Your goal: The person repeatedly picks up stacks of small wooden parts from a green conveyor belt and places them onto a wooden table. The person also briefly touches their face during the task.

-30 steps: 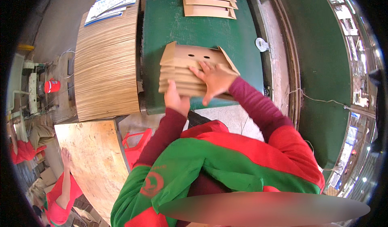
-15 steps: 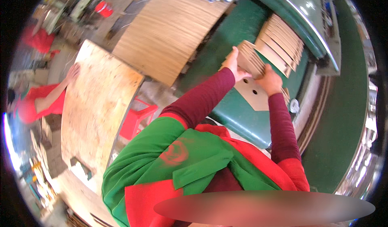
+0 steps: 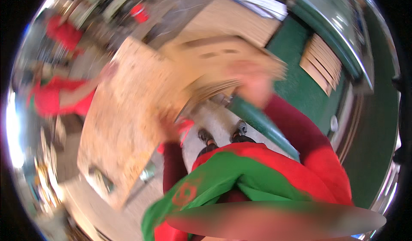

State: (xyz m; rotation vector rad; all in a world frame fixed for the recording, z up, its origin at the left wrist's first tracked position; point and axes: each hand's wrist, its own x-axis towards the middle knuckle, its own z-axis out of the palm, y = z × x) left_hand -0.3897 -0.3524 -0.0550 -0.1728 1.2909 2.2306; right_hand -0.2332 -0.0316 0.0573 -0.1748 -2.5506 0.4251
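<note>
My right hand (image 3: 253, 82), blurred by motion, grips the near edge of a fanned stack of brown cardboard pieces (image 3: 214, 54). Two dark holes show in the top piece. The stack hangs in the air between the wooden table (image 3: 124, 99) and the green conveyor belt (image 3: 285, 65). By the table's near right edge is my left hand (image 3: 166, 125), apart from the stack. Its fingers are smeared, so their pose is unclear. More cut cardboard pieces (image 3: 322, 65) lie overlapping in a row on the belt, below the machine's green housing.
A large pile of brown sheets (image 3: 253, 22) stands beyond the belt, with white papers (image 3: 259, 2) on top. Across the table a person in red (image 3: 64, 97) rests a hand on its far edge. A red stool (image 3: 183, 131) is partly hidden under the table. Further back sits a red bucket (image 3: 139, 13).
The stack has left the belt and moved left toward the table in my right hand. My left hand has come off it and swung left. My view has turned left.
</note>
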